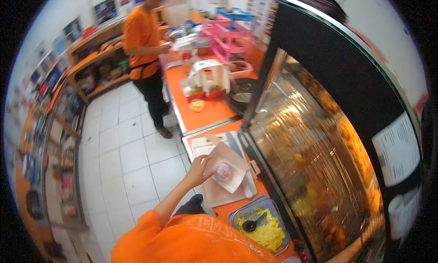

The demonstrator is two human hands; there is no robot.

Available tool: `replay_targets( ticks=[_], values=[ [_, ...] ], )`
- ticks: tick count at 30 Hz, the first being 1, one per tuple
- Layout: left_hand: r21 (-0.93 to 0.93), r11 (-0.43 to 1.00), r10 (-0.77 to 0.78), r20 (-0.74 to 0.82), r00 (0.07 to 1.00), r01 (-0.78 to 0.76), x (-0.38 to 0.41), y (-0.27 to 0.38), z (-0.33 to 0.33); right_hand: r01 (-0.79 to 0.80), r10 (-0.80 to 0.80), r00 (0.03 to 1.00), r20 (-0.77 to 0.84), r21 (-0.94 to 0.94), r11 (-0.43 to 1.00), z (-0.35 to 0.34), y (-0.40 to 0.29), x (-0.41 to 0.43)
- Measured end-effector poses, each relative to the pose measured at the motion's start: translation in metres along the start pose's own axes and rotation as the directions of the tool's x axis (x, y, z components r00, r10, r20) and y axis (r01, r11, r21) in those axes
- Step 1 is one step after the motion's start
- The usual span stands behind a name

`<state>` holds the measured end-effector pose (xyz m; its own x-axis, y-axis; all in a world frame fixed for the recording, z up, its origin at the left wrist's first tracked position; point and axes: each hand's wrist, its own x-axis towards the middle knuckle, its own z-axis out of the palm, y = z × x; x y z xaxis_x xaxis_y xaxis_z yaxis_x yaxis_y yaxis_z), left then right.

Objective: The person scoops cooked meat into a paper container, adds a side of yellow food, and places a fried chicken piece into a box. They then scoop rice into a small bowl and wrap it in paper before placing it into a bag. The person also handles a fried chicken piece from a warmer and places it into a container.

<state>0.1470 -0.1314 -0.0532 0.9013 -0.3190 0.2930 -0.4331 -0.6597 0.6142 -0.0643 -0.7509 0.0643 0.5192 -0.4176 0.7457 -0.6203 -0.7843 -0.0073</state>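
My left hand (199,170) is at the left edge of a pale wrapping paper sheet (236,155), its fingers bent over that edge. On the sheet lies a small clear plastic packet (224,171) with pinkish contents, close to my fingertips. Beneath the paper is a light cutting board (214,197) on the orange counter. A knife with a broad blade (234,143) rests at the board's far right. Nearer my body stands a clear plastic tub (233,213) of yellow shredded food (270,230), with a dark-ended scoop (249,225) in it. My right hand is out of view.
A glass-fronted food warmer (308,143) borders the counter on the right. Farther along are filled paper boxes (209,78), a dark round pan (251,86) and pink stacked baskets (232,40). Another person (142,40) in orange stands there. Shelves (65,126) line the left wall.
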Motion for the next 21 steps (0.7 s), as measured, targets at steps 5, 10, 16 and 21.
replay_targets(
  ticks=[5,10,16,21],
  values=[
    [0.048,0.995,-0.085,-0.094,0.992,0.090,-0.017,-0.014,0.004,0.019,-0.038,0.984,0.173,0.107,0.994,0.015,-0.087,-0.068],
    [0.021,0.989,-0.143,-0.150,0.978,0.148,-0.028,-0.024,0.011,0.003,-0.025,0.977,0.210,0.105,0.995,0.014,-0.096,-0.071],
    [-0.058,0.988,-0.146,-0.027,0.989,0.144,-0.008,-0.010,0.014,-0.066,0.063,0.982,0.175,0.011,0.998,-0.002,-0.032,-0.046],
    [-0.303,0.946,0.106,-0.044,0.993,-0.114,0.050,0.027,0.004,-0.327,0.355,0.924,0.142,-0.185,0.927,-0.049,0.046,0.008]
  ],
)
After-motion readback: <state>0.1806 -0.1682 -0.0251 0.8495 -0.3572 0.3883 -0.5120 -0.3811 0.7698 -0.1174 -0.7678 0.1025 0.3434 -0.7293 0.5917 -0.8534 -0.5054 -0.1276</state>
